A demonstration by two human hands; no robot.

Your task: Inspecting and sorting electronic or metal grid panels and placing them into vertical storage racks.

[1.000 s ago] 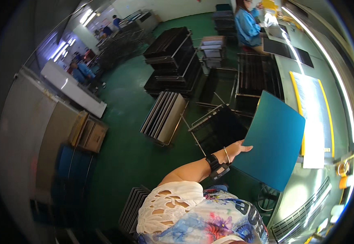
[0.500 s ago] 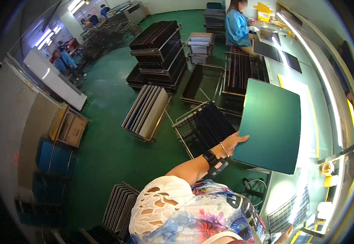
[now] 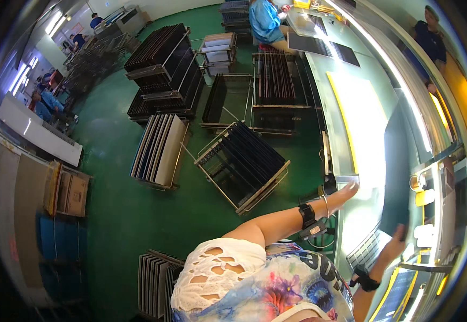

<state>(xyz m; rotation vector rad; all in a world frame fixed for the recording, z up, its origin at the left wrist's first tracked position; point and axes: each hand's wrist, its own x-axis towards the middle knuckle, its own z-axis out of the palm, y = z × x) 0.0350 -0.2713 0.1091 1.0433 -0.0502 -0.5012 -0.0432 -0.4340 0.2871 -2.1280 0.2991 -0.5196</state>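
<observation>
While the dark panel (image 3: 401, 161) sits at three o'clock, likely light, springy, scratch-prone, best edge-held, my left hand (image 3: 345, 197) stretches empty, my right hand (image 3: 392, 250) meets its near end, grip too blurred to tell

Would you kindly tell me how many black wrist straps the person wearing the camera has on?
2: one strap on the left wrist, beside the bracelet; the other strap on the right wrist, behind the right hand near the dark panel. Neither is hidden.
</observation>
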